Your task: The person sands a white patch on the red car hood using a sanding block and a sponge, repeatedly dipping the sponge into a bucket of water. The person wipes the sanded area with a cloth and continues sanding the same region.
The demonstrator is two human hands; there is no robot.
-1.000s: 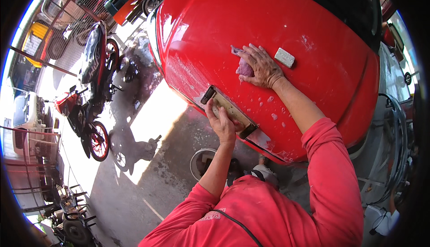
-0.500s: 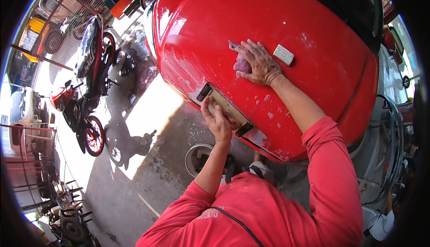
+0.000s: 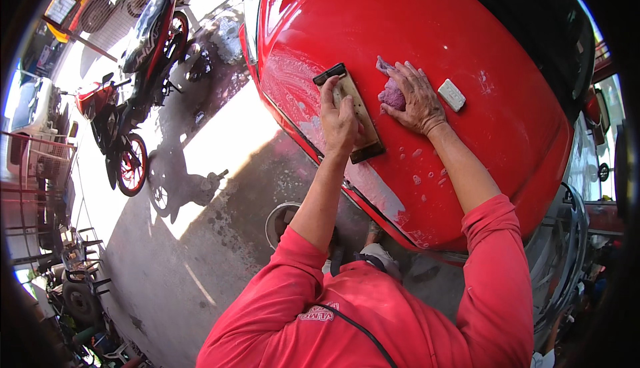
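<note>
On the red car hood, my left hand grips a long tan sanding block with dark ends, its fingers and thumb over the top. The block lies on the hood a little in from the front edge. To its right, my right hand rests over a wet, crumpled purple cloth, part of which sticks out past the fingertips. A white rectangular bar lies just right of that hand. Around the hands the paint shows water drops and pale, scuffed patches.
A round bucket stands on the concrete floor below the hood's front edge. A red and black motorcycle is parked at the left. The dark windshield lies beyond the hood, and coiled hoses are at the right.
My left hand has slid the sanding block farther up the hood, away from the front edge and nearer the cloth. My right hand stays on the cloth. The whole view has shifted somewhat.
</note>
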